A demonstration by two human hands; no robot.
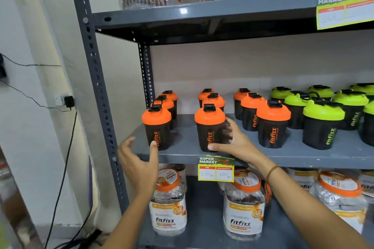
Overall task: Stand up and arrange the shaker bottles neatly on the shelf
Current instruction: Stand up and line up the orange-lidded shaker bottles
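Note:
Black shaker bottles stand upright in rows on the grey middle shelf (182, 139). Orange-lidded ones fill the left and middle, green-lidded ones (321, 125) the right. My right hand (232, 143) wraps the lower right side of the front middle orange-lidded bottle (209, 127), thumb across its base and fingers behind it. My left hand (137, 159) hovers open just in front of the shelf's left edge, its thumb tip touching the base of the front left orange-lidded bottle (157, 127).
Large clear jars with orange lids (169, 202) stand on the shelf below, more jars on the shelf above. A price tag (216, 170) hangs from the shelf's front lip. The perforated upright post (97, 79) stands at left, with cables and a wall socket (64, 100) beyond it.

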